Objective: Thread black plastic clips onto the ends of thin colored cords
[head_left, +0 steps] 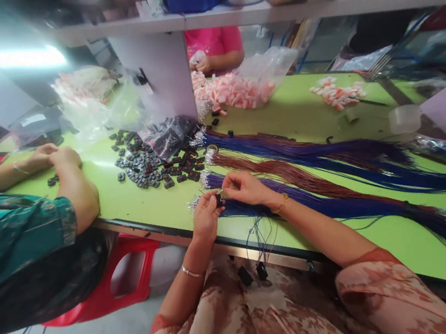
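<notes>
My left hand (206, 217) pinches a small black connector (219, 201) above the table's front edge. Close on its right, my right hand (245, 188) is closed in a pinch near the connector, at what looks like a thin wire end. Beneath and behind both hands lie bundles of blue wires (305, 200) and brown wires (289, 172), their silvery tips toward the left. Thin wires hang over the front edge, with black connectors (262, 271) at their lower ends. Many loose black connectors (144, 163) are spread on the green table (129, 204) beyond my left hand.
At the left, a person in a green sleeve (49, 217) works beside a red stool (131, 280). Another person in pink (227, 43) sits across, behind a pile of pink-white parts (237, 89). A shelf (228, 17) spans above; an upright panel (157, 77) stands under it.
</notes>
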Tool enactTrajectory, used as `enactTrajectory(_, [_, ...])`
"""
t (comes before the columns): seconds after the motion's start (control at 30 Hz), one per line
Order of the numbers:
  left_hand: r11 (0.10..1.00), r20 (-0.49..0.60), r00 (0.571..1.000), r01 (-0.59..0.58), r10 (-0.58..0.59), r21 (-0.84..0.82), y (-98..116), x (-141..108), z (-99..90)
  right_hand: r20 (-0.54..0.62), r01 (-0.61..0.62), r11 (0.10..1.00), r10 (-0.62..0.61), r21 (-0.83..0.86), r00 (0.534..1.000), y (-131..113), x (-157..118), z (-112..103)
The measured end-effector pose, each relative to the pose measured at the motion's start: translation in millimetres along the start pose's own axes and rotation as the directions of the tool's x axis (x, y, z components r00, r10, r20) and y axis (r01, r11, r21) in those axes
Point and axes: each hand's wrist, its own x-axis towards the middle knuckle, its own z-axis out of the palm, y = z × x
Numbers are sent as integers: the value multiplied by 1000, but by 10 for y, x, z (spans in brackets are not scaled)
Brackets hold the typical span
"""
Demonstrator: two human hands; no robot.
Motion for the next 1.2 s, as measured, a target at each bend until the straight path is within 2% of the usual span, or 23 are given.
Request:
enactTrajectory(0.23, [1000,6,1000,17,-17,-13,-8,47,-35,-76,-43,998,40,-41,996,138,-156,139])
enactTrajectory(0.4, [1000,-1,1000,7,-7,-12,-22,50,-31,-144,-69,995,58,-73,988,145,-161,189])
enactTrajectory(0.7, [1000,18,1000,-22,22,18,-22,19,-14,-200,-90,992,71,-87,977,112,-183,246])
enactTrajectory(0.83, [994,-36,996,-84,86,67,-65,-34,36,-175,-144,990,142,4,974,160,-190,292])
enactTrajectory(0.97, [988,-47,996,-63,70,140,-76,-67,50,-125,-161,985,167,54,978,220,-204,257])
enactTrajectory(1.07, [990,-59,996,-54,62,131,-63,-67,40,-82,-107,994,106,2,991,230,-213,216])
enactTrajectory(1.2, [985,-54,997,-54,63,163,-59,-46,41,-85,-65,989,54,-129,995,198,-226,225])
